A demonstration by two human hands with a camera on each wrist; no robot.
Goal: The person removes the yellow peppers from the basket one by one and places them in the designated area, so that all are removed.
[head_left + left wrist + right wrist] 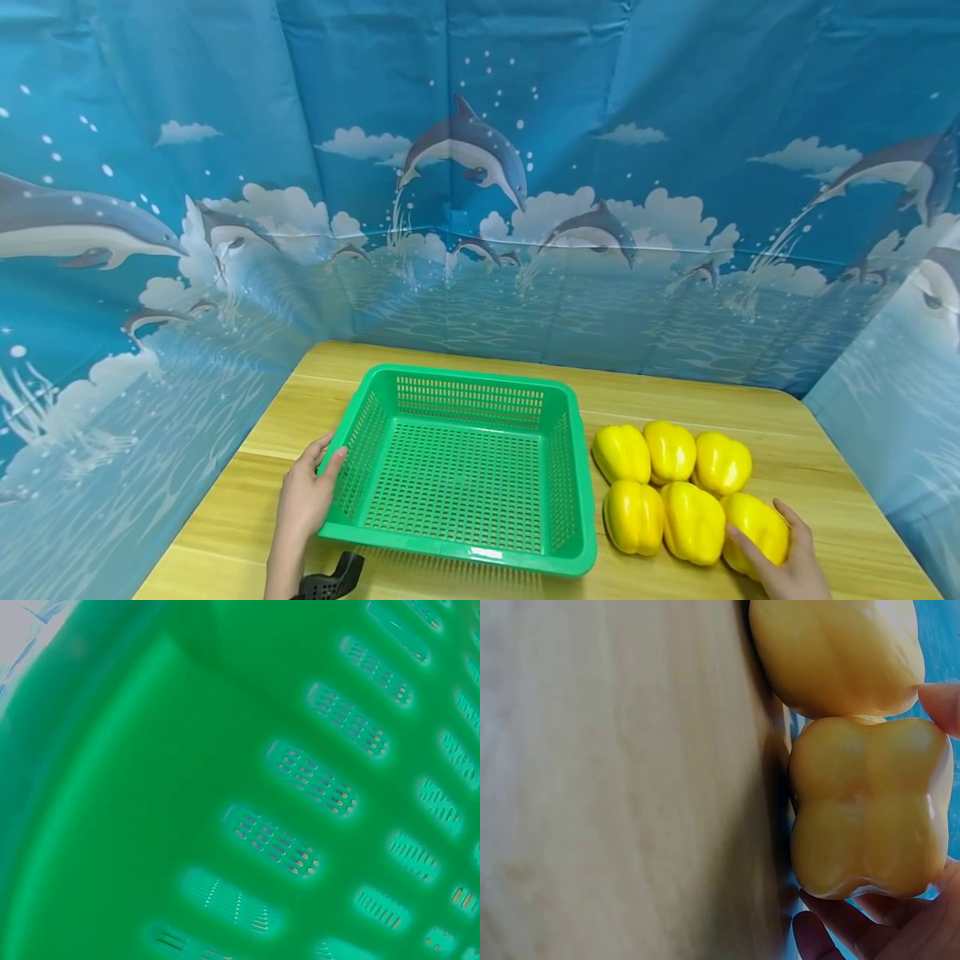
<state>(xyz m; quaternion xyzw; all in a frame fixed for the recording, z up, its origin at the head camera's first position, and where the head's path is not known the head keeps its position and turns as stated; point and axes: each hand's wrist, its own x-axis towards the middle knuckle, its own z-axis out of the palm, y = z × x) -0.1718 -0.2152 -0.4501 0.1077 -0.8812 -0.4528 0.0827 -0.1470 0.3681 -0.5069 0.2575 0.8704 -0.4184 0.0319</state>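
My left hand [306, 492] grips the left rim of a green plastic basket [457, 546], thumb over the edge and fingers outside. Nothing lies inside the basket, and its slotted side wall [135, 802] fills the left wrist view. At the right, my right hand [791, 558] holds the nearest right-hand yellow bell pepper [757, 529] between thumb and fingers. Seen from the right wrist, the held pepper [870, 810] shows its lobed end, with fingers [855, 926] curled along one side. A neighbouring pepper [693, 523] sits close against it.
Several more yellow bell peppers [671, 452] stand in two rows right of the basket. All rest on a wooden table [817, 467]. A dolphin-print curtain [480, 292] hangs behind and along both sides. A black strap piece [333, 579] shows at the left wrist.
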